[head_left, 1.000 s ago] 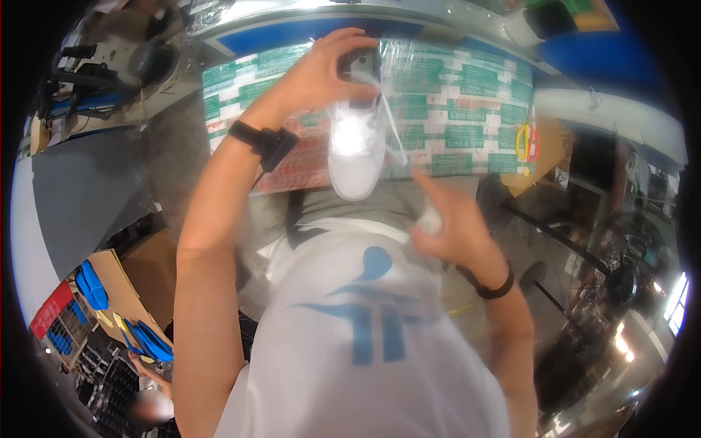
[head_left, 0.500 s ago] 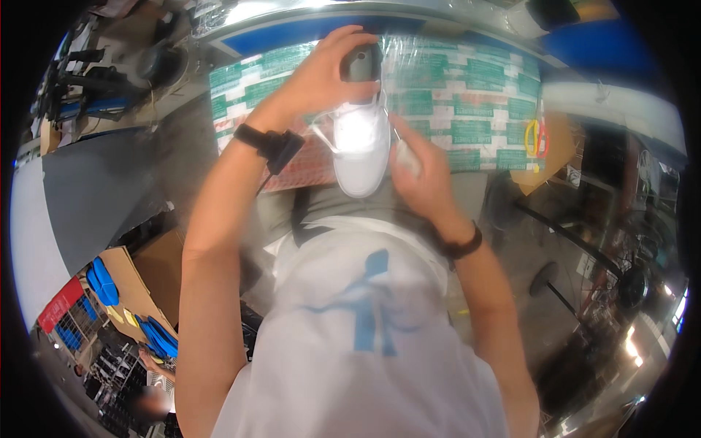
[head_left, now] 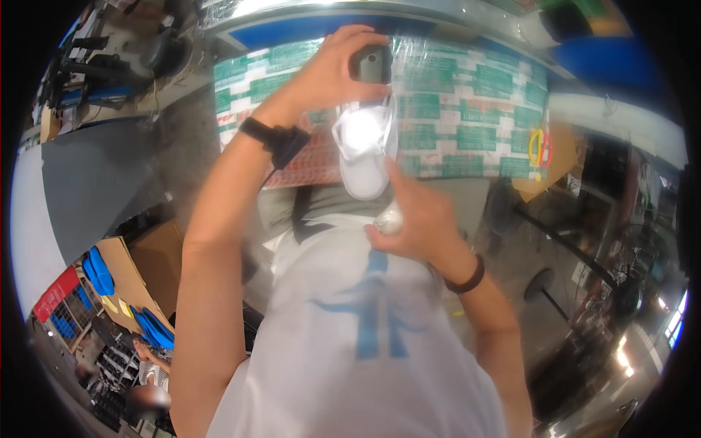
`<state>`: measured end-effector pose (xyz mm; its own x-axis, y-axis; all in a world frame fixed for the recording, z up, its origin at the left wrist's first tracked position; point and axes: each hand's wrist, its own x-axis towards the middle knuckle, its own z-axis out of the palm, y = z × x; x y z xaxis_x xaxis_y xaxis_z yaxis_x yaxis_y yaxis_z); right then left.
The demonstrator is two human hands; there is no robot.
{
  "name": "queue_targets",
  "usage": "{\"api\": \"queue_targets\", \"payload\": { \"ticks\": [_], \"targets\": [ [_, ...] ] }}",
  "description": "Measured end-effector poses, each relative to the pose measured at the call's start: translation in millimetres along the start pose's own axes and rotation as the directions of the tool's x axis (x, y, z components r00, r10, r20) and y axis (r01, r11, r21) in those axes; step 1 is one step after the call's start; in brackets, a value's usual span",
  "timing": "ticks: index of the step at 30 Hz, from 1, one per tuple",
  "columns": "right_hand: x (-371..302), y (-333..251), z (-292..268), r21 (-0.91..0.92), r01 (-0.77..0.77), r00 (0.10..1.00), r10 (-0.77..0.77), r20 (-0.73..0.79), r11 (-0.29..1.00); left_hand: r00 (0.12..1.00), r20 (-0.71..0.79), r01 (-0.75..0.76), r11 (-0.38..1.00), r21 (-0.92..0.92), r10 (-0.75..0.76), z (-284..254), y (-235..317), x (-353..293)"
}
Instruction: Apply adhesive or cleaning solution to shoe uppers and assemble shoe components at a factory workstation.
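Observation:
A white shoe [head_left: 365, 174] points its toe toward me, with a bright glare over its upper and a white lace looped at its side. From its heel end rises a grey block with a small hole, apparently a shoe last [head_left: 372, 67]. My left hand [head_left: 332, 69] curls thumb and fingers round this block. My right hand [head_left: 423, 223], beside the toe, grips a small tool with a pale rounded handle [head_left: 389, 219]. Its forefinger reaches up along the shoe's right side. A thin metal tip showed there before; now the tip is blurred.
Under the shoe lies a work surface [head_left: 489, 139] covered in green-and-white printed sheet and clear plastic. Scissors [head_left: 541, 148] with yellow and red handles rest at its right edge. A dark grey panel [head_left: 102, 193] stands left. Another person [head_left: 151, 361] is at lower left.
My right hand has moved down toward me from the shoe's side, the tool still in it. The shoe and left hand have shifted slightly right in the picture.

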<state>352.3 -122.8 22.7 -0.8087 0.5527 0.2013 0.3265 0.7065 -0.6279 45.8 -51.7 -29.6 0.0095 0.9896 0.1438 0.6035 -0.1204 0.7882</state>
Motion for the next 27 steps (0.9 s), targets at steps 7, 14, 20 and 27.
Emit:
{"api": "queue_targets", "payload": {
  "ticks": [7, 14, 20, 27],
  "targets": [
    [45.1, 9.1, 22.2, -0.082, 0.043, 0.998, -0.046, -0.04, 0.996, 0.999, -0.019, -0.035, 0.999, -0.008, 0.035, 2.6, 5.0, -2.3],
    [63.1, 0.6, 57.0, 0.031, -0.065, 0.995, 0.067, -0.068, 0.997, 0.996, -0.068, -0.062, 0.998, 0.02, 0.063, 7.2, 0.2, -1.5],
    [18.9, -18.7, 21.6, 0.192, -0.077, 0.994, 0.061, 0.088, 0.978, 0.999, -0.035, -0.034, 0.999, 0.013, 0.034, -1.0, 0.6, -4.4],
    [23.3, 8.1, 9.6, 0.135, -0.009, 0.999, 0.002, 0.053, 0.991, 0.993, -0.063, -0.102, 0.995, 0.013, 0.102, 6.1, -2.1, 0.0]
  ]
}}
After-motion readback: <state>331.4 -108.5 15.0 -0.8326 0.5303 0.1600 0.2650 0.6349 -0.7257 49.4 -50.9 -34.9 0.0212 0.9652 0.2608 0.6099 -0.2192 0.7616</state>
